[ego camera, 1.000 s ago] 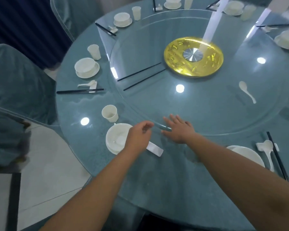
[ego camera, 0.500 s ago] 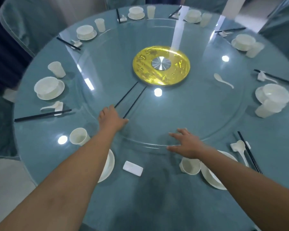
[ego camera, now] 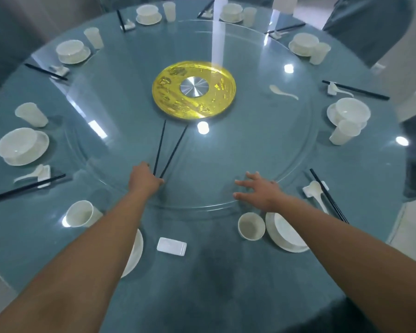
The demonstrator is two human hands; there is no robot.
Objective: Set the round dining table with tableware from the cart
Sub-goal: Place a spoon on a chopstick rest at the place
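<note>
Near the table edge lies a small white rectangular ceramic rest. Farther, the left hand pinches the near ends of two black chopsticks on the glass turntable. The right hand lies flat, fingers spread, on the glass rim. Beyond sits a golden round centre plate.

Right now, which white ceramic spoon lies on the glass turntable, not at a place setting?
The white ceramic spoon right of the gold centre disc, lying alone.
</note>
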